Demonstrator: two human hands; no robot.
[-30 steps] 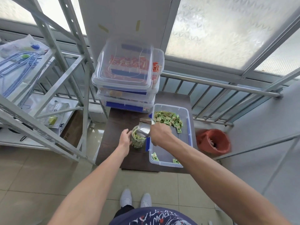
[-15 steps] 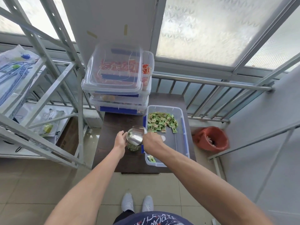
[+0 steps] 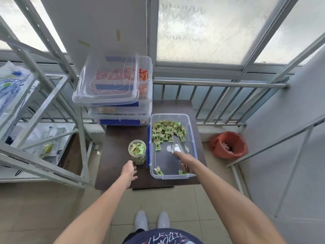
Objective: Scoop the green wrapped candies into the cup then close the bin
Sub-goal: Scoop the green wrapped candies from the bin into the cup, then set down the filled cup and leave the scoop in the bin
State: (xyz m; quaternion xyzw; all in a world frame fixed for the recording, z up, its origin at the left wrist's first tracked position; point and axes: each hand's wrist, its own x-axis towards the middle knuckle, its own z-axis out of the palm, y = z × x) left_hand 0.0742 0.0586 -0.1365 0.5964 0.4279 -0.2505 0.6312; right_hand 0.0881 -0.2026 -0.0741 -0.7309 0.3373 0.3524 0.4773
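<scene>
A clear cup (image 3: 137,151) holding green wrapped candies stands on the dark table (image 3: 116,152), just left of the open clear bin (image 3: 191,136). More green candies (image 3: 167,131) are heaped at the bin's far end, and two lie at its near wall. My right hand (image 3: 183,162) is inside the bin, shut on a metal scoop (image 3: 176,147) that is blurred and low over the bare bin floor. My left hand (image 3: 130,170) hovers just near of the cup's base, fingers loosely apart, holding nothing. A clear lid (image 3: 105,83) rests tilted on the stacked bins.
Stacked clear bins (image 3: 121,117) with red candies fill the table's far left. A grey metal shelf frame (image 3: 52,103) stands on the left, a railing (image 3: 219,83) runs behind, and an orange bucket (image 3: 228,145) sits on the floor to the right.
The scoop has left the cup's mouth and swung right, down into the bin. My left hand has let go of the cup and drawn back toward me.
</scene>
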